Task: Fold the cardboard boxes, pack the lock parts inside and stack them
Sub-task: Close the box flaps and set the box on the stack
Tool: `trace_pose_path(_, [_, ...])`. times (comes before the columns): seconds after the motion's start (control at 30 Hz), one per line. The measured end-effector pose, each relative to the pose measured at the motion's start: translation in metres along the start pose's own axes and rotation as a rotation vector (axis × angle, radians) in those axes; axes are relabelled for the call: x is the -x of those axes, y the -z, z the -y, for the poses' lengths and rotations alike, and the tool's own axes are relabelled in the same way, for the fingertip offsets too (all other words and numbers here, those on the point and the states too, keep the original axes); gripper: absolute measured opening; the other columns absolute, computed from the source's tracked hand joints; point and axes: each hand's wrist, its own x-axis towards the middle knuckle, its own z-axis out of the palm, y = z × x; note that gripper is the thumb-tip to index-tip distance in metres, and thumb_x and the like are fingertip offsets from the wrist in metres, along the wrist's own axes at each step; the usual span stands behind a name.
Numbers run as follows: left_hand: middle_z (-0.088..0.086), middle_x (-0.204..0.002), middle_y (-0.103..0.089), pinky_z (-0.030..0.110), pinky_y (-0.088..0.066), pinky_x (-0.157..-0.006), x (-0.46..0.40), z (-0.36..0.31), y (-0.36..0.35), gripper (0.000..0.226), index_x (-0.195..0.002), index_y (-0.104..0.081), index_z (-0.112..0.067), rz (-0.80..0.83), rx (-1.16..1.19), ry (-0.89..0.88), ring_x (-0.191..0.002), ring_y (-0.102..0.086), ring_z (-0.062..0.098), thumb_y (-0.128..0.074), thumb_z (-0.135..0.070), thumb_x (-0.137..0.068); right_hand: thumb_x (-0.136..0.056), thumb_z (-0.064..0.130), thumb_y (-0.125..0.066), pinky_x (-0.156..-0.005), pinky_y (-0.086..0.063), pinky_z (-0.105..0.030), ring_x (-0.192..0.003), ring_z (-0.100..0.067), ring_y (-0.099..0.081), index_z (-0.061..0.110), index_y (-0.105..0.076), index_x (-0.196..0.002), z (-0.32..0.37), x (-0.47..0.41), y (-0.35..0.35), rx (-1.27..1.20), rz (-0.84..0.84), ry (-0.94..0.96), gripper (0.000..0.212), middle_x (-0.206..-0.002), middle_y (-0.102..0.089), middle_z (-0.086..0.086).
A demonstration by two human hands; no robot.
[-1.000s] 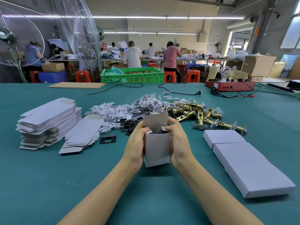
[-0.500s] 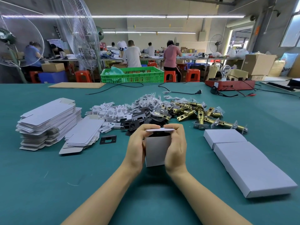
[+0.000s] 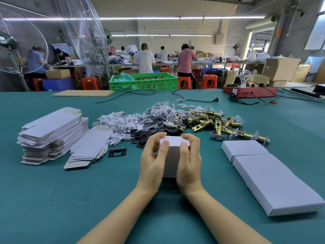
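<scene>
A small white cardboard box (image 3: 171,160) stands upright on the teal table (image 3: 52,199), its top flap folded down flat. My left hand (image 3: 153,160) grips its left side and my right hand (image 3: 190,161) grips its right side, both thumbs pressing on the lid's front edge. Behind the box lies a heap of lock parts: brass latch bolts (image 3: 218,123), black strike plates (image 3: 151,128), white plastic pieces (image 3: 117,121) and small bagged screws (image 3: 161,108). Flat box blanks are stacked at left (image 3: 52,131), with a lower pile (image 3: 89,148) beside them. What the box contains is hidden.
Closed white boxes lie in a row at right (image 3: 274,182), a shorter one (image 3: 243,149) behind. One black plate (image 3: 117,152) lies alone near the blanks. Cables, a red device (image 3: 249,91) and a green crate (image 3: 143,81) are at the far edge. People work at benches beyond.
The box's top flap stood upright and open; my thumbs have folded it down over the opening, and the lid now lies flat. Both hands stay on the box's sides.
</scene>
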Motion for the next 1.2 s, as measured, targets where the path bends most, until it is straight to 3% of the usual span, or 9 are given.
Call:
trace_pose_path(0.13, [-0.024,-0.091,-0.064,0.01,-0.045,-0.071,-0.0005,0.0029,0.0011,0.021,-0.11,-0.057,-0.034,0.002,-0.028,-0.011,-0.082,-0.058,-0.004,-0.053,-0.035,-0.09,-0.089,0.051,-0.03,-0.073,-0.045,-0.022,-0.09,-0.019,-0.057,0.039,-0.043,-0.105,0.0003,0.0012,-0.0005,0.037,-0.001,0.016,0.024,-0.103,-0.058,0.002])
trace_pose_path(0.27, [-0.009,-0.092,-0.062,0.01,-0.044,-0.07,-0.0009,0.004,0.0009,0.023,-0.113,-0.056,-0.036,-0.023,-0.055,-0.022,-0.078,-0.057,-0.004,-0.052,-0.036,-0.09,-0.095,0.034,-0.036,-0.08,-0.046,-0.032,-0.092,-0.019,-0.055,0.039,-0.042,-0.109,0.0011,0.0013,-0.0006,0.089,0.004,0.037,0.015,-0.106,-0.057,0.004])
trace_pose_path(0.47, [-0.025,-0.086,-0.059,0.009,-0.042,-0.072,-0.0013,0.0041,0.0004,0.021,-0.111,-0.055,-0.043,-0.022,-0.092,-0.068,-0.077,-0.053,-0.003,-0.047,-0.033,-0.094,-0.095,0.026,-0.04,-0.08,-0.042,-0.018,-0.092,-0.01,-0.054,0.043,-0.045,-0.106,0.0007,0.0007,-0.0016,0.107,-0.012,0.08,0.021,-0.106,-0.053,0.022])
trace_pose_path(0.6, [-0.026,-0.101,-0.062,0.01,-0.041,-0.081,-0.0026,0.0047,0.0003,0.021,-0.106,-0.059,-0.041,-0.024,-0.106,-0.077,-0.091,-0.055,-0.001,-0.045,-0.03,-0.095,-0.094,0.027,-0.041,-0.079,-0.045,-0.03,-0.09,-0.017,-0.056,0.042,-0.045,-0.101,0.0003,0.0011,-0.002,0.115,-0.017,0.074,0.017,-0.099,-0.055,0.016])
trace_pose_path(1.07, [-0.025,-0.095,-0.063,0.01,-0.04,-0.079,-0.0074,0.0044,0.0044,0.018,-0.101,-0.06,-0.033,0.005,-0.114,-0.096,-0.088,-0.056,-0.004,-0.044,-0.026,-0.097,-0.094,0.029,-0.044,-0.08,-0.047,-0.034,-0.089,-0.015,-0.056,0.044,-0.048,-0.094,0.0037,-0.0012,-0.0021,0.071,-0.035,0.035,0.015,-0.092,-0.057,0.017])
trace_pose_path(1.2, [-0.027,-0.098,-0.062,0.009,-0.04,-0.082,-0.0081,0.0028,0.0048,0.019,-0.102,-0.059,-0.031,0.026,-0.122,-0.107,-0.092,-0.056,-0.004,-0.042,-0.024,-0.096,-0.093,0.026,-0.047,-0.077,-0.047,-0.035,-0.084,-0.017,-0.057,0.041,-0.052,-0.095,0.0025,-0.003,0.0,0.045,-0.011,0.046,0.015,-0.09,-0.06,0.009])
